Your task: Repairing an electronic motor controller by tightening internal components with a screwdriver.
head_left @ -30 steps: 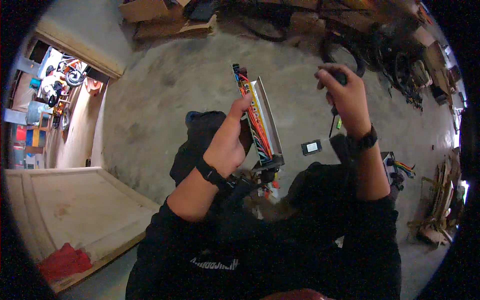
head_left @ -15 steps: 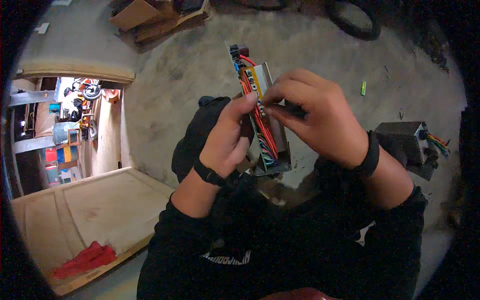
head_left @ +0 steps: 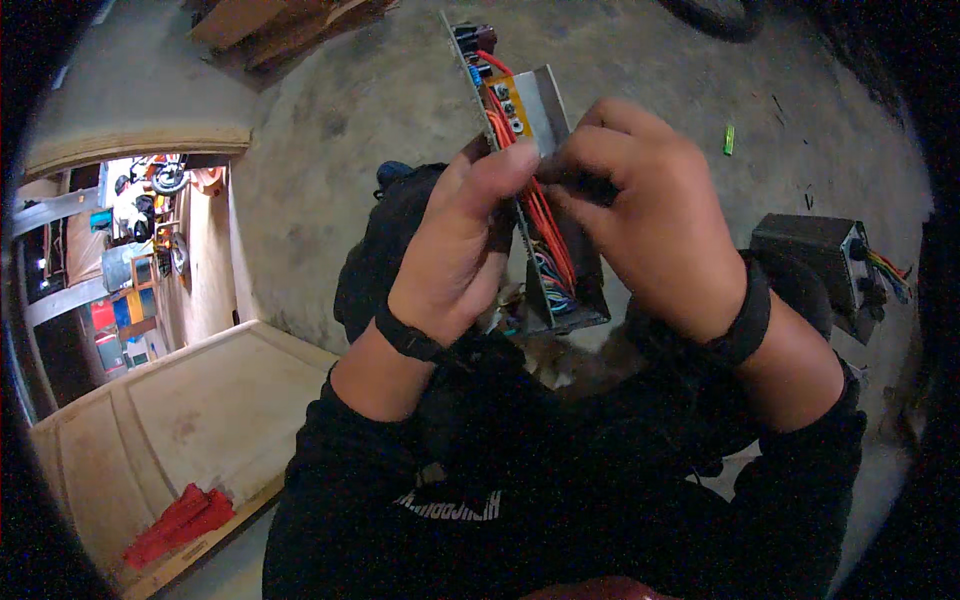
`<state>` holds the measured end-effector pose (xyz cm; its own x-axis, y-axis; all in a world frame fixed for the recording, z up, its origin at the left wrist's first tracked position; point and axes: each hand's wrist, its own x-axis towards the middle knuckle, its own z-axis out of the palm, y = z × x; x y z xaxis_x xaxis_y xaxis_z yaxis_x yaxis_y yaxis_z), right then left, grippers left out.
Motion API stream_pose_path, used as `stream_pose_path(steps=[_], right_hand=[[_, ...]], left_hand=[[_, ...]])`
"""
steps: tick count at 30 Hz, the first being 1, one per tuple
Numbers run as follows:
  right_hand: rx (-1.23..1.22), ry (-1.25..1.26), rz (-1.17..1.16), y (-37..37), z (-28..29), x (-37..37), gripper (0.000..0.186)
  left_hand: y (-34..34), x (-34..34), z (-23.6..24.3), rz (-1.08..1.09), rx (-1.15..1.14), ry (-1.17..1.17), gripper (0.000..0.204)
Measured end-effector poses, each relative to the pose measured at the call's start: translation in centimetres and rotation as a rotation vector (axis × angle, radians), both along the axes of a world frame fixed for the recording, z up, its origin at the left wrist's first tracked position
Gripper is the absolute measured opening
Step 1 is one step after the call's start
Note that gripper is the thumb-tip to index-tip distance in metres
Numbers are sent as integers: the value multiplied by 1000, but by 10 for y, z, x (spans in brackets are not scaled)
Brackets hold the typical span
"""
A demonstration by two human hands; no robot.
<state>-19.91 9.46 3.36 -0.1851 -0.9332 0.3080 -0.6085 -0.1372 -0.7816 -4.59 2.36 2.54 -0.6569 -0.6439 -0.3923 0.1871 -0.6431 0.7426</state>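
In front of me, tilted, is an opened electronic controller: a long circuit board fixed to a grey metal bracket, with a yellow strip, small screws and components at its far end. A bundle of red wires runs along it down to a dark end plate. My left hand grips the board from the left, its thumb pressed over the middle of the board. My right hand is closed at the right edge of the bracket, thumb and fingers pinched together. Whatever lies between those fingertips is hidden.
To the right a dark metal box with coloured wires lies on the concrete floor. A small green item lies beyond it. A wooden panel bearing a red cloth is at the left, near a doorway. Cardboard sits far left.
Both hands and the controller have shifted slightly away from me and to the right. My left thumb still presses on the board, and my right fingers remain pinched at the bracket.
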Motion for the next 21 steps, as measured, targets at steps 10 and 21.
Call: stream_pose_path(steps=[10, 21], right_hand=[[37, 58, -50, 6, -1, -7, 12], [-37, 149, -20, 8, -1, -9, 13]], left_hand=[[2, -11, -1, -36, 81, 19, 32], [2, -10, -3, 8, 93, 10, 33]])
